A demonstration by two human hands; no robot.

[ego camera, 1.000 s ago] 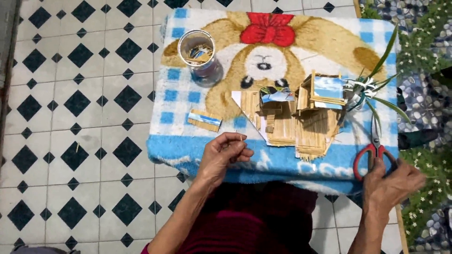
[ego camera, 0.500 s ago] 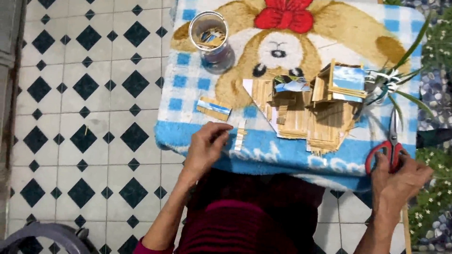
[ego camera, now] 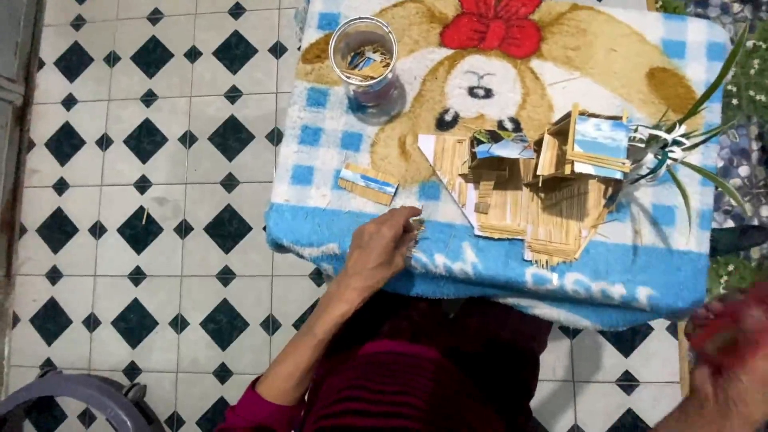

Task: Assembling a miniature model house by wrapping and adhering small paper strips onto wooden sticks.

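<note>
Table [ego camera: 640, 280] wearing blue-and-white checked towel [ego camera: 336, 152] with bear picture. Lying on towel: glass jar [ego camera: 366, 64] of sticks standing upright far corner, small stick panel [ego camera: 366, 184] sitting near front edge, wooden stick house [ego camera: 536, 184] resting beside potted plant [ego camera: 680, 152]. Black-and-white tiled floor [ego camera: 144, 200] showing alongside.

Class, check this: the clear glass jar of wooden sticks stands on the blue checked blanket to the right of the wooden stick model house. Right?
No. In the head view the clear glass jar stands left of the wooden stick model house, on the blue checked blanket.
</note>
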